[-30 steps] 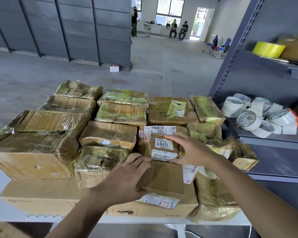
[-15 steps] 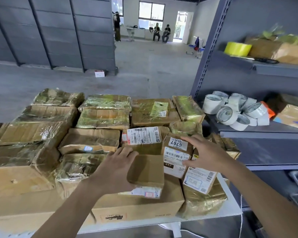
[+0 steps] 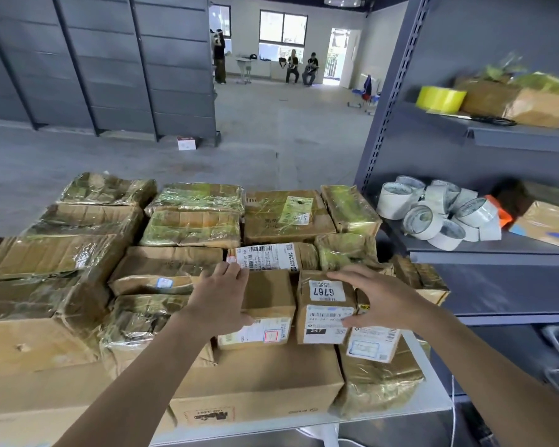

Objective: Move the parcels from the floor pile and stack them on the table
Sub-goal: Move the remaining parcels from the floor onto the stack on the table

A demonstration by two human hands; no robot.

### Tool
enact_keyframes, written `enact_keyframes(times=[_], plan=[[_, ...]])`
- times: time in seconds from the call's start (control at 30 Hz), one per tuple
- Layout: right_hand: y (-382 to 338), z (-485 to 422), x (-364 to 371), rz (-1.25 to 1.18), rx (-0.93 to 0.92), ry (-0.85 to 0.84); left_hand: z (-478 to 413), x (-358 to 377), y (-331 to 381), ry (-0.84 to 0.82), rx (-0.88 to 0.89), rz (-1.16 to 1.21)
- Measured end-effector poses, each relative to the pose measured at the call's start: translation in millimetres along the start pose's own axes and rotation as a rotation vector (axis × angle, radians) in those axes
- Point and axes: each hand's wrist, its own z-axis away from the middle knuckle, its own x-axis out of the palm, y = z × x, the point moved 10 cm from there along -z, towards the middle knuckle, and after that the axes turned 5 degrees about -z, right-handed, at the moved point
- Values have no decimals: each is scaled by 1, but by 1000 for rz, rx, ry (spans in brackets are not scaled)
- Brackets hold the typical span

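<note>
A small brown box (image 3: 271, 295) is being set on top of a large carton (image 3: 255, 385) at the near edge of the table (image 3: 433, 398). It sits just left of a box labelled 6767 (image 3: 326, 304). The left hand (image 3: 221, 301) is laid across the small box's top, fingers stretched to the far edge and thumb down on the near face. The right hand (image 3: 380, 301) is spread wide over the labelled box, thumb touching its front label; whether that box is actually clamped cannot be told.

For the step to be done well, the small box should be slid flush against its neighbour and squared with the carton's edge. Both should then be pressed level before anything is let go, since the wrapped parcels beneath look uneven.

About eighteen parcels can be counted on the table, though overlaps make the figure inexact. Two are being handled. The floor pile is not in view. On the shelf (image 3: 497, 256) to the right, about nine white tape rolls (image 3: 423, 221) are heaped. One yellow roll (image 3: 441, 98) is seen higher up.
</note>
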Motion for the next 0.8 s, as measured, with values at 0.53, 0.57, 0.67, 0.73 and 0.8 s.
enact_keyframes(times=[0.53, 0.57, 0.67, 0.73, 0.8], plan=[[10, -10, 22, -61, 28, -111, -11, -27, 88, 127, 331, 203], [11, -9, 22, -67, 34, -121, -17, -25, 97, 122, 333, 206], [28, -4, 20, -56, 107, -144, -28, -21, 101, 179, 285, 150], [35, -2, 17, -11, 134, -137, -31, -19, 95, 190, 253, 172], [35, -4, 13, 9, 131, -109, -33, -17, 96, 179, 267, 164]])
